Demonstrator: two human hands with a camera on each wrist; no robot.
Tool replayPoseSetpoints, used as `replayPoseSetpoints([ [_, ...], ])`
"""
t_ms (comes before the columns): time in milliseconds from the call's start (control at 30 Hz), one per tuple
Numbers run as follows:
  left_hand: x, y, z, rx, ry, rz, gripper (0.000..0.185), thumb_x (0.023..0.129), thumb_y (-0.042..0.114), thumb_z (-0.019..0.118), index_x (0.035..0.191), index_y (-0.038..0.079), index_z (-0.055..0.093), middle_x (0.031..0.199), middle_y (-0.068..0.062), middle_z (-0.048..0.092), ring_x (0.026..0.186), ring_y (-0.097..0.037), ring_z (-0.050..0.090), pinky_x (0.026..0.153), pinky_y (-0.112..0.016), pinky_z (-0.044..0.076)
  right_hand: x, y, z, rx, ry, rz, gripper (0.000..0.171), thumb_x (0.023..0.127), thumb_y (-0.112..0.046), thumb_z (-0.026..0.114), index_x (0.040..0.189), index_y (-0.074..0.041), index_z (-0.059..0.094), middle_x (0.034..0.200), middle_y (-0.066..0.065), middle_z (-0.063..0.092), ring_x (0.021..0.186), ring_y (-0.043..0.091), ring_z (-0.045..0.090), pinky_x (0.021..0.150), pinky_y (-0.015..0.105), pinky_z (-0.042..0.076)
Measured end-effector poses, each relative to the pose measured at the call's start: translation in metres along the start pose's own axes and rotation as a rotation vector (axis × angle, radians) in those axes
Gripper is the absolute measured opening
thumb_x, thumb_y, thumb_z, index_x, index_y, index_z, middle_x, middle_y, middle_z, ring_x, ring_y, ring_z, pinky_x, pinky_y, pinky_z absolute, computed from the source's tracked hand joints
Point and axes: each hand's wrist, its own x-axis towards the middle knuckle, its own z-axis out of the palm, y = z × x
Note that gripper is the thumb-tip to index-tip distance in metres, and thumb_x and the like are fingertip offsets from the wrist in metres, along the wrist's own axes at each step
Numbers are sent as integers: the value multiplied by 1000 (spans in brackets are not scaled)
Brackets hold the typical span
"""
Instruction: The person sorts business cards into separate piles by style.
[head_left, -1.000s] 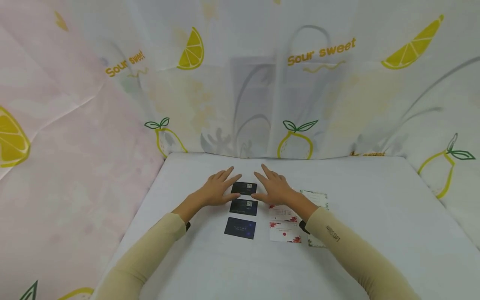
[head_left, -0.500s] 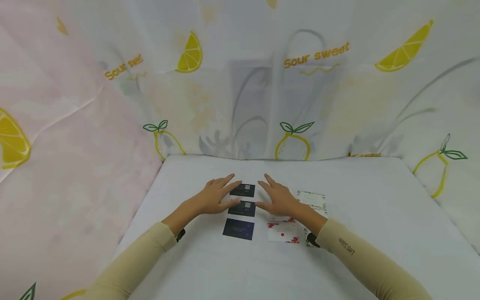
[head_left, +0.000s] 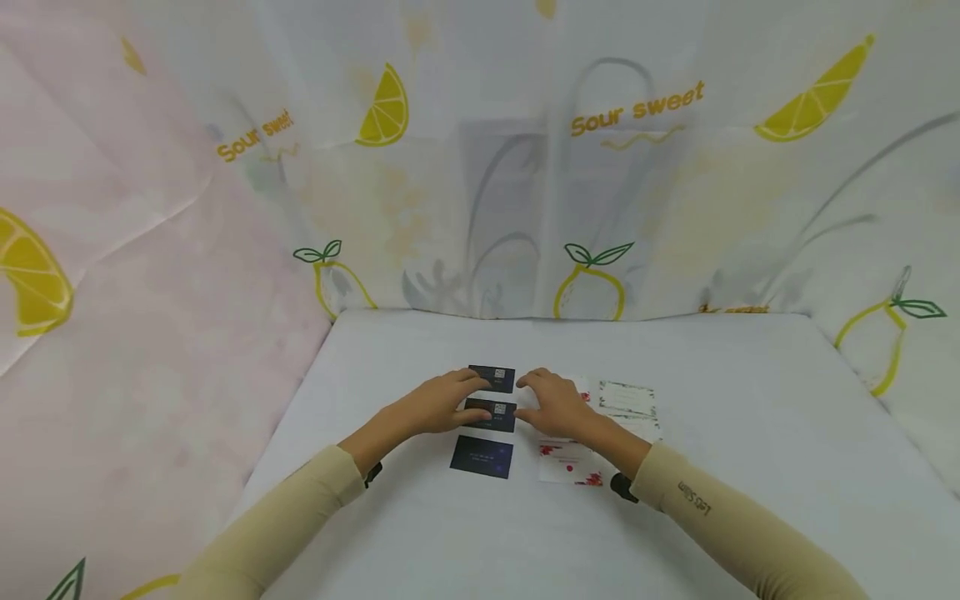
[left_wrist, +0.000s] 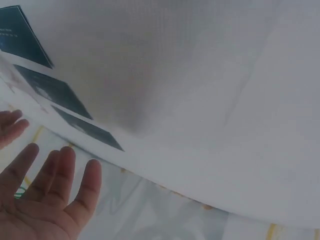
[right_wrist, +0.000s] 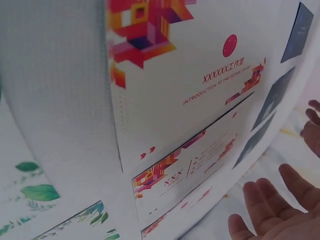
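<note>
"Sour sweet" on the curtain; "INTRODUCTION TO THE DESIGN" on the white card; "Let's Slim" on the sleeve

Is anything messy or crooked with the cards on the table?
Nothing stands out. The three dark cards lie flat in a tidy column, the red-and-white cards in another beside them. The left hand and right hand hover by the dark column. Nothing looks bent or torn.
</note>
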Motion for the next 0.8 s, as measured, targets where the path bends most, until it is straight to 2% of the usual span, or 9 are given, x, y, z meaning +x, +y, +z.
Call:
replayPoseSetpoints([
  [167, 9, 3, 0, -14, -33, -51, 52, 92, 39, 70, 134, 10, 60, 132, -9, 61, 120, -24, 61, 100, -41, 50, 4, 1, 2, 33, -40, 46, 42, 87, -25, 75, 123, -7, 63, 132, 15, 60, 126, 33, 56, 102, 54, 45],
  [367, 9, -10, 0, -37, -34, -111, 51, 91, 35, 72, 133, 11, 60, 129, -8, 62, 117, -23, 62, 99, -40, 50, 9, -4, 3, 68, -58, 56, 42, 87, -23, 76, 123, -5, 64, 133, 15, 58, 127, 33, 54, 106, 51, 43],
  [533, 9, -16, 6, -47, -83, -111, 52, 89, 36, 74, 132, 11, 61, 130, -8, 63, 118, -24, 61, 100, -40, 49, 12, -7, 5, 75, -76, 77, 42, 85, -22, 78, 121, -4, 65, 129, 14, 59, 122, 32, 57, 103, 47, 46],
  [700, 8, -17, 7, -41, -59, -112, 49, 87, 34, 76, 130, 12, 63, 120, -6, 66, 103, -19, 63, 91, -37, 52, 16, -9, 7, 78, -105, 90, 46, 83, -22, 80, 122, -5, 64, 131, 15, 58, 121, 31, 57, 103, 47, 46],
  [800, 8, -17, 8, -36, -60, -108, 50, 86, 34, 77, 129, 12, 63, 117, -5, 66, 97, -16, 61, 87, -35, 52, 19, -10, 9, 72, -113, 94, 46, 82, -22, 81, 122, -5, 64, 127, 14, 59, 115, 29, 59, 98, 45, 49],
])
